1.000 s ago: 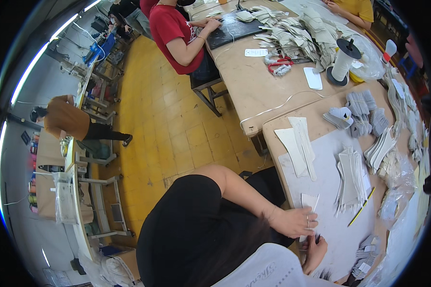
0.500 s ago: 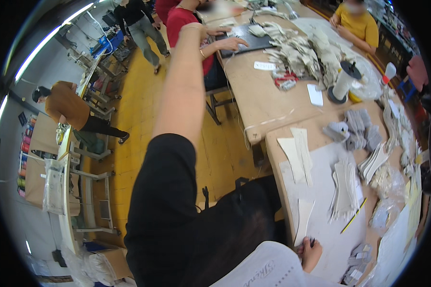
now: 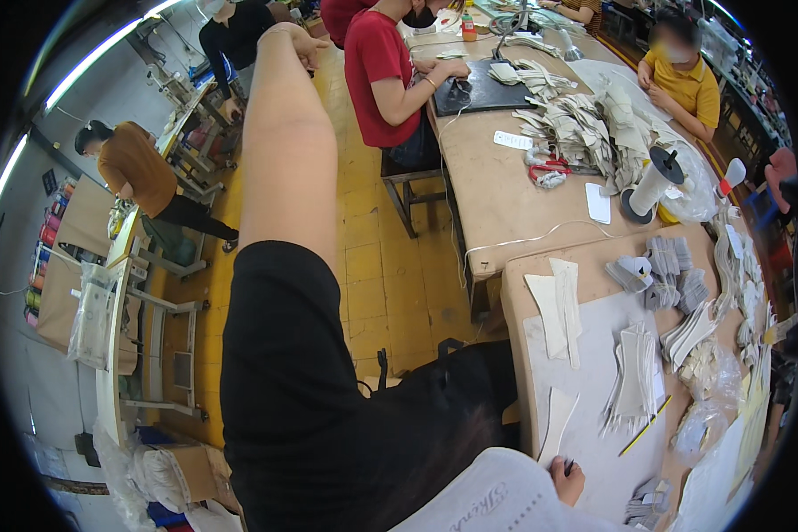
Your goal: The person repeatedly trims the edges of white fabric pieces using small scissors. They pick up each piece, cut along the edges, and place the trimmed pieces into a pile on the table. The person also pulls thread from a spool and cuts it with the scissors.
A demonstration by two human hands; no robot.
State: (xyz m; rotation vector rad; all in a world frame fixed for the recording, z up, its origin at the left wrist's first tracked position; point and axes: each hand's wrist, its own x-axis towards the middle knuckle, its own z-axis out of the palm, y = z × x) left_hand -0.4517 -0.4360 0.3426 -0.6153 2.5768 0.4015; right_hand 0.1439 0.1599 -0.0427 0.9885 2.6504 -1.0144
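My left arm stretches far forward in a black sleeve. At its end my left hand (image 3: 293,43) hangs bent at the wrist over the aisle, fingers partly showing, loosely extended, nothing seen in them. My right hand (image 3: 568,481) rests low on the paper-covered table, fingers closed round a small dark pen-like thing (image 3: 568,465), mostly hidden. Right beside it lies a narrow cream cut piece (image 3: 557,423), its lower end near my fingers. Farther up, two more cream pieces (image 3: 554,310) overlap. A fanned stack of cream pieces (image 3: 632,377) and a yellow-and-black pencil (image 3: 645,427) lie to the right.
Grey bundles (image 3: 656,270) and a thread spool (image 3: 652,188) stand beyond. Red-handled scissors (image 3: 554,167) lie by a heap of cut pieces (image 3: 585,120). A person in red (image 3: 377,80) sits working at the far table. Another in brown (image 3: 137,168) stands across the aisle.
My left hand has swung left, away from the seated person in red, to over the aisle. The view has shifted slightly. My right hand keeps its place by the cream piece.
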